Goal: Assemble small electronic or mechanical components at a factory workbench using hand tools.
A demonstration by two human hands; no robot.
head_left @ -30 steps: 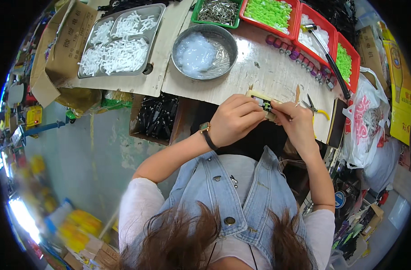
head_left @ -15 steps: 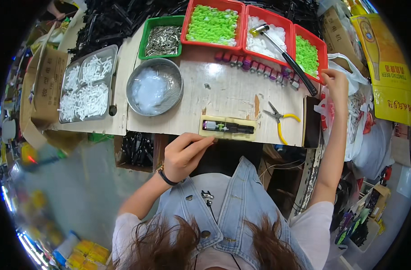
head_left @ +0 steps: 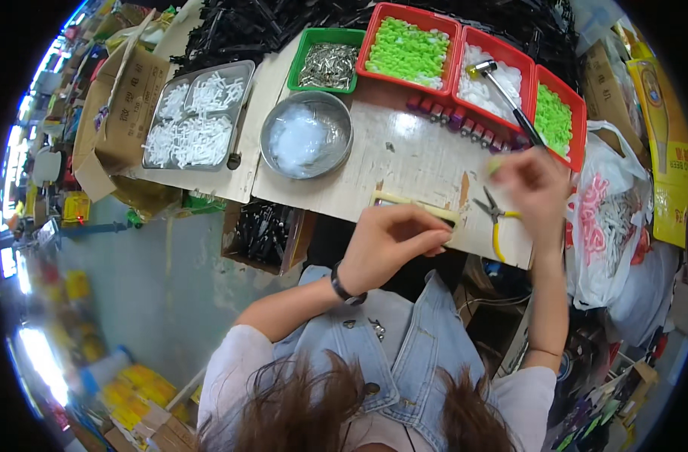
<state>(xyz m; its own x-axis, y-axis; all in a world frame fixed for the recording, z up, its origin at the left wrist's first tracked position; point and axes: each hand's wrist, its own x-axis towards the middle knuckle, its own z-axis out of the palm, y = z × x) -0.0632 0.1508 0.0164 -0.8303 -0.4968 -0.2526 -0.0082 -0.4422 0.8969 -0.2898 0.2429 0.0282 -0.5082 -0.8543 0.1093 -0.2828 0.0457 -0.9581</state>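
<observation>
My left hand (head_left: pixel 393 245) is over the front edge of the table, thumb and fingers pressed together; whatever is between them is hidden. It covers most of a cream-coloured block (head_left: pixel 437 212), in which a dark part sits. Blurred by motion, my right hand (head_left: pixel 538 188) hangs above the right side of the table, with a small green piece (head_left: pixel 495 165) at its fingertips. Below that hand lie pliers (head_left: pixel 496 230) with yellow handles. A hammer (head_left: pixel 513 107) rests across the red trays, its lower end behind my right hand.
Red trays hold green pieces (head_left: pixel 408 49) and white pieces (head_left: pixel 480 90). Beside them stand a green tray of metal parts (head_left: pixel 329 66), a metal bowl (head_left: pixel 344 143) and a clear tray of white parts (head_left: pixel 197 124). Purple-and-silver parts (head_left: pixel 464 124) form a row. Plastic bags (head_left: pixel 611 226) hang at right.
My right hand has come from beside the right red tray toward the block, now with a green piece. My left hand has moved over the block. The whole view has shifted.
</observation>
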